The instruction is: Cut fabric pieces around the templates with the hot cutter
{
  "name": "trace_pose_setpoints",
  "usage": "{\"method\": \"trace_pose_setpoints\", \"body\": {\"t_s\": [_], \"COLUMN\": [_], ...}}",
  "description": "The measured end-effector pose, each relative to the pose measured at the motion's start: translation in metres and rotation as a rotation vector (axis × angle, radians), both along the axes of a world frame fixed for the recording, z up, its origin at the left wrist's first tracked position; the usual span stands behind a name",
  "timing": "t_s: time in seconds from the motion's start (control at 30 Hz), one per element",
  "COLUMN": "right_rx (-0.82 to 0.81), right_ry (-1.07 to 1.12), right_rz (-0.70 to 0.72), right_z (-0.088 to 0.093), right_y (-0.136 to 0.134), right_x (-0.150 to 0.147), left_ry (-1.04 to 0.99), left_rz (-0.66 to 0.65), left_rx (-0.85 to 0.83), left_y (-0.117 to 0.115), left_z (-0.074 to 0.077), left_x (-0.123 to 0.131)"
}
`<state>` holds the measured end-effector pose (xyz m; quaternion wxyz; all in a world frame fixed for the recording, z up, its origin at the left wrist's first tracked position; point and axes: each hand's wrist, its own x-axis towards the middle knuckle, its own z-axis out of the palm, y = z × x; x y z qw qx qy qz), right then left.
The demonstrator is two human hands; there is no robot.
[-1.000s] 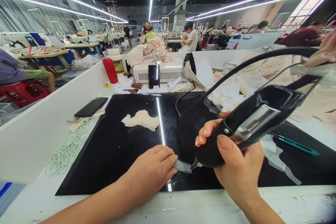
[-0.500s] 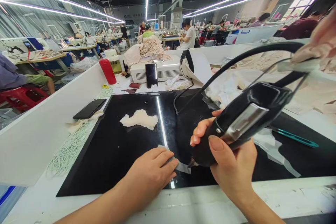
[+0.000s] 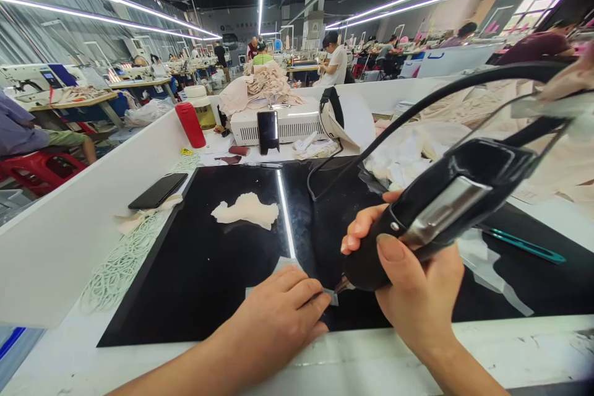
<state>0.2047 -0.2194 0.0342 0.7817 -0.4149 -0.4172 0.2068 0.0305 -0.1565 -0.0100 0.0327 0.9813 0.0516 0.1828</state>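
My right hand (image 3: 417,288) is wrapped round a thick black corded handheld tool (image 3: 464,192) with a silver metal strip on its side. Its narrow metal tip (image 3: 342,285) points down and left, at the end of a thin translucent grey piece (image 3: 332,298). My left hand (image 3: 283,312) lies over that piece, fingers flat and close together, pressing it to the glossy black board (image 3: 199,297). Edges of the grey piece show beyond and left of the fingers; the middle is hidden. Farther back on the board lies a cream fabric scrap (image 3: 245,210).
The tool's black cable (image 3: 403,108) arches overhead to the right. Right of my hand lie a translucent scrap (image 3: 499,275) and teal tweezers (image 3: 524,244). At left are pale green cord (image 3: 123,260) and a black phone (image 3: 158,190). Behind stand a white box (image 3: 297,117) and a red bottle (image 3: 190,125).
My left hand has slid a little right and nearer, closer to the tool's tip, uncovering more of the grey piece at its left. The tool has shifted slightly right.
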Motion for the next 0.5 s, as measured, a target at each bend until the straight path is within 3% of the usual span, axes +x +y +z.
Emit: {"method": "trace_pose_setpoints", "body": {"t_s": [0.5], "right_rx": [-0.008], "right_ry": [-0.035], "right_rz": [-0.018], "right_z": [-0.0002], "right_y": [-0.0013], "right_x": [0.0000], "left_ry": [-0.057], "left_rz": [-0.003], "left_rx": [0.016], "left_y": [-0.0013], "left_z": [0.0013], "left_x": [0.0018]}}
